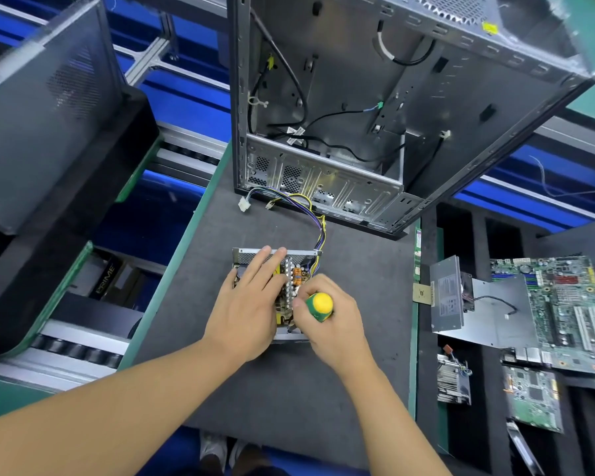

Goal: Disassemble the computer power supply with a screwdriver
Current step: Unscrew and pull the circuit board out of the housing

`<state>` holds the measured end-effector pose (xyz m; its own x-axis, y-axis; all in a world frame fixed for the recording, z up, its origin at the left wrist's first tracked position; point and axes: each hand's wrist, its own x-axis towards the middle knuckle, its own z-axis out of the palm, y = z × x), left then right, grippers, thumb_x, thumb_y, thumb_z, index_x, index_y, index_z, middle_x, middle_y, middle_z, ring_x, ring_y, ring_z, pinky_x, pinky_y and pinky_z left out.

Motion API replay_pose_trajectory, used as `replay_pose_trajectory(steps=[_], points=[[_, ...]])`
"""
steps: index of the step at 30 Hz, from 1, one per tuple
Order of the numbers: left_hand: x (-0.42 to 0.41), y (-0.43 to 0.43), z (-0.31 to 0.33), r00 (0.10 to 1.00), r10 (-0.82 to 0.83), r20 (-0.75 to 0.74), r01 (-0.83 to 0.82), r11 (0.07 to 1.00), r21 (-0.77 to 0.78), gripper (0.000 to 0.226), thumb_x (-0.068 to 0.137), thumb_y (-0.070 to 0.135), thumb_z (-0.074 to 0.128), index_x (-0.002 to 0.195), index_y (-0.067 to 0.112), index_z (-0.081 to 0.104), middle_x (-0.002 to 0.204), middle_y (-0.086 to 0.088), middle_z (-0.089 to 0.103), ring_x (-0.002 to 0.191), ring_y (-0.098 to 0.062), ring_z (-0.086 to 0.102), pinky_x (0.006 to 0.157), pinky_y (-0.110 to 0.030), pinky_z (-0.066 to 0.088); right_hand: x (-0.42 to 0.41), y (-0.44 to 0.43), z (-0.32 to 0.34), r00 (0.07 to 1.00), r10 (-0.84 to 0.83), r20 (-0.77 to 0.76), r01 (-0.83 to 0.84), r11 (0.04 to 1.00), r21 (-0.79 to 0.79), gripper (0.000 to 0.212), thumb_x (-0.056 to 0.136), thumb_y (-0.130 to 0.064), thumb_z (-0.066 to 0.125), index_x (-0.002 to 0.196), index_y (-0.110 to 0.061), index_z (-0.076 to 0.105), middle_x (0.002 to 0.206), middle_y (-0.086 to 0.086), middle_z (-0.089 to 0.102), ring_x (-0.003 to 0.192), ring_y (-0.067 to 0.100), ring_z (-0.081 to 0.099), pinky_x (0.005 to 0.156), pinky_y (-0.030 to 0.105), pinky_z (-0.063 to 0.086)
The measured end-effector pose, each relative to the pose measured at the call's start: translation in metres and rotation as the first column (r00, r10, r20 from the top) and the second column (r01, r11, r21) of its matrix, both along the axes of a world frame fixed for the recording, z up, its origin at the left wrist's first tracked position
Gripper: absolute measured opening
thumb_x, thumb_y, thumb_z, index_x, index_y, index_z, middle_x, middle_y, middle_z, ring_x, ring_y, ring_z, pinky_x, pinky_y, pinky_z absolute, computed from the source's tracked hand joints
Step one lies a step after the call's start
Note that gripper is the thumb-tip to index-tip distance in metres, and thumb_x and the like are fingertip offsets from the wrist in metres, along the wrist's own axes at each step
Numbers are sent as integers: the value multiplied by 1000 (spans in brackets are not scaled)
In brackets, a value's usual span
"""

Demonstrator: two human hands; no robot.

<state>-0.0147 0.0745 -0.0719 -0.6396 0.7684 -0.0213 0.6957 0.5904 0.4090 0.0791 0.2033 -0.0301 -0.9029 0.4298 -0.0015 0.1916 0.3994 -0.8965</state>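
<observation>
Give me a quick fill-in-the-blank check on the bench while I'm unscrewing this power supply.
1. The right hand grips a screwdriver whose handle is green and ____.
2. The left hand rests flat on the open power supply, fingers straight, holding ____.
3. The large motherboard lies on the person's ____ side.

Missing words: yellow; nothing; right.
</observation>
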Motion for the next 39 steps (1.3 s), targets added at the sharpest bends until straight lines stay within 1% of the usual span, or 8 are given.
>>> replay_pose_trajectory(steps=[3,6,15,20,23,30,34,39], points=[[1,0,0,1000,1,-9,-1,1000,4,31,85,11,54,115,17,57,165,4,17,153,-17,9,107,-53,38,-4,7,15,975,8,222,-73,955,286,22,81,-48,55,82,-27,47,82,-10,51,82,13,50,69,32,48],[0,-1,1,1000,-3,-11,3,1000,-16,31,88,14,50,117,20,57,166,5,15,153,-15,5,110,-51,34,-11,11,32,906,43,421,-155,959,235,31,84,-54,58,87,-31,37,79,-8,56,72,19,53,63,37,47],[1,-3,-2,1000,-7,-8,7,1000,-16,39,87,10,46,124,20,52,166,8,3,153,-13,-6,115,-48,27,-19,11,74,726,162,668,-559,704,438,24,92,-5,49,112,-18,48,110,2,41,91,31,55,76,42,48],[1,-2,-4,1000,-14,-8,14,1000,23,34,89,12,48,122,19,54,166,7,7,153,-14,-4,115,-48,29,-15,-2,77,695,-3,719,-523,684,508,30,101,-48,39,94,-25,22,101,8,54,83,35,57,58,38,39],[0,-2,-6,1000,-18,-9,18,1000,17,36,88,10,48,122,19,53,167,6,5,153,-14,-6,116,-48,28,-17,-5,76,701,-30,713,-573,570,588,24,105,-43,32,97,-21,26,97,10,58,77,35,58,50,36,33],[0,-4,-3,991,-88,-101,98,989,106,34,76,8,53,108,17,62,134,-3,55,127,-28,51,95,-41,35,-19,1,86,627,243,741,-551,810,202,28,87,-10,49,112,-15,40,108,0,40,103,23,37,87,42,43],[0,-4,-6,975,-210,-72,217,971,99,30,85,9,48,108,22,63,111,6,56,104,-22,54,89,-36,34,-16,-4,79,605,36,796,-506,789,349,39,96,-55,41,106,-18,36,115,10,51,105,33,51,77,42,42],[1,-4,-5,976,-212,-47,216,972,92,24,83,11,50,101,24,61,104,6,53,93,-22,55,82,-38,43,-13,3,82,667,79,741,-520,761,387,27,102,-40,40,110,-14,43,113,12,57,101,36,56,82,44,48]])
